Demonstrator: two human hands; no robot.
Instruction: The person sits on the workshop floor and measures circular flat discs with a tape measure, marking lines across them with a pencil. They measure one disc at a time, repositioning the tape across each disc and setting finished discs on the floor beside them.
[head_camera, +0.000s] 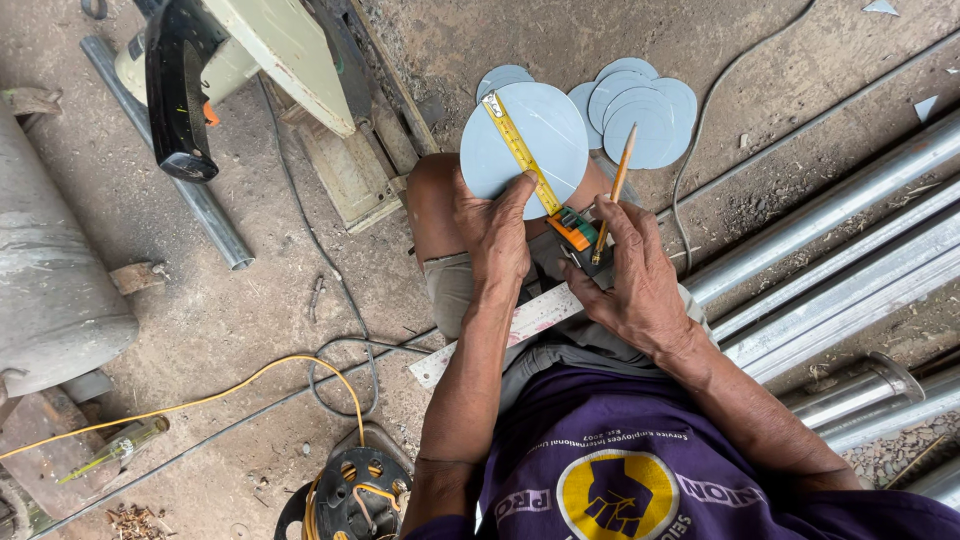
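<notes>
Seen from above, seated on a dusty concrete floor (250, 330) with a bare knee raised. Left hand (495, 235) pressed flat against the near edge of a round pale-blue disc (525, 140) propped on the knee, thumb pinning a yellow tape measure (520, 150) that runs diagonally across the disc's face from upper left to lower right. Tape's orange and green case (575, 230) just beyond the disc's near-right rim, tucked between both hands. Right hand (635, 280) closed around the case from the right, with a wooden pencil (613, 190) gripped between the fingers, upright and slightly tilted, tip down near the case. Resting across the lap under both hands, a pale straight ruler (500, 335), angled from near left to far right. Farther off, on the floor past the knee, a loose stack of smaller pale-blue discs (645, 115), overlapping, just right of the held disc. On the right, several long metal pipes (850, 270) lying side by side. Far left, a chop saw (250, 60) with a black handle, with one short pipe (190, 185) beside it. Near left, a yellow cable (230, 390) leading to a cable reel (355, 495) at the bottom edge.
</notes>
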